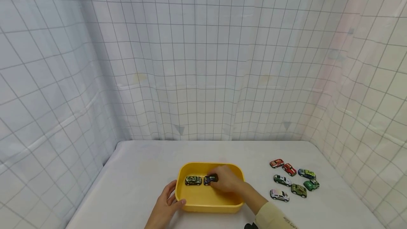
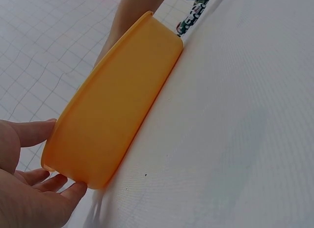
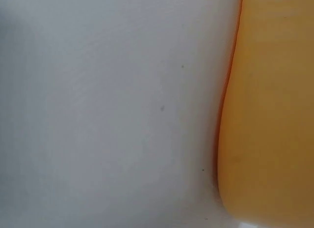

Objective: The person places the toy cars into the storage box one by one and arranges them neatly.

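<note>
Right hand sets fingers on a dark car inside the yellow tray

Head view: the yellow tray sits on the white table, squarely before the person, probably so both hands reach it easily. The left hand holds its left end by the near corner, thumb on the near side and fingers round the end, likely to keep it from sliding. The right hand reaches in over the right side and pinches the dark car, fingers narrow about its right end. Just left of it stands a camouflage car, and the 2 line up end to end, perhaps for a tidy row. To the right, apart from the tray, 7 more cars lie in a loose cluster, within the right arm's reach, I judge.

Left wrist view: the left thumb meets the tray's rim and the fingertips press the outer wall, a grip that seems meant to steady rather than lift, as the base looks flat on the table.

Right wrist view: only the tray's outer wall and the table show; the right hand's grip cannot be told from here.
</note>
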`<action>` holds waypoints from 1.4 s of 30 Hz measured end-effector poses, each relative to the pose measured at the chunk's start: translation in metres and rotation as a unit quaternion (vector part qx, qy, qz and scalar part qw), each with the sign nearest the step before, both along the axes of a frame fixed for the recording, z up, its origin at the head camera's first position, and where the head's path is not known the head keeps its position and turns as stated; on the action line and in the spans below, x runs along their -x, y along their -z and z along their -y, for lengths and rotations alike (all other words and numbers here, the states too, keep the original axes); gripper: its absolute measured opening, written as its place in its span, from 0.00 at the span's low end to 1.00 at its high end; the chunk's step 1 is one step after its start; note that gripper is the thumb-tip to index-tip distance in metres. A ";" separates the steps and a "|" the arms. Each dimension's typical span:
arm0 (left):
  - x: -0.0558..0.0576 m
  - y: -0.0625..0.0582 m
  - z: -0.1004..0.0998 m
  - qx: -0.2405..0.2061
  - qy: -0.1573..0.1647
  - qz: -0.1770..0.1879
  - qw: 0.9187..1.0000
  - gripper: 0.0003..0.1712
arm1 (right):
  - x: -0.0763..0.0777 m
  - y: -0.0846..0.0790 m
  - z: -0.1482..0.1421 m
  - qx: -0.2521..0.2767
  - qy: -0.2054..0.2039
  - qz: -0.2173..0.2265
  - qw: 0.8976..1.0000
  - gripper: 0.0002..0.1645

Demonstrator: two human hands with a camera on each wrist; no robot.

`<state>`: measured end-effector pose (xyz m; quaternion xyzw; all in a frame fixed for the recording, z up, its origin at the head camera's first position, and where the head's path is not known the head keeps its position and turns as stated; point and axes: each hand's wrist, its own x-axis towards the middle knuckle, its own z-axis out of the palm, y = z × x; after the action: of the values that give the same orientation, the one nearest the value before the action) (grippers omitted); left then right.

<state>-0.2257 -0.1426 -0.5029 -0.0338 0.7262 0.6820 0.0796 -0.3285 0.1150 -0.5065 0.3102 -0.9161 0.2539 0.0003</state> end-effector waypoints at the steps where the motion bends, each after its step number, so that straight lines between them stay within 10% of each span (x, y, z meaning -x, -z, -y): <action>1: 0.000 0.000 0.000 0.001 0.000 0.000 1.000 0.54 | 0.000 0.000 -0.001 0.001 0.000 0.002 1.000 0.17; 42: -0.001 0.000 0.000 0.005 0.001 -0.003 1.000 0.56 | -0.010 -0.045 -0.033 0.032 0.023 0.014 0.999 0.20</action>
<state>-0.2243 -0.1426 -0.5026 -0.0314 0.7296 0.6788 0.0773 -0.3190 0.1477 -0.4619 0.2856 -0.9143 0.2873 0.0028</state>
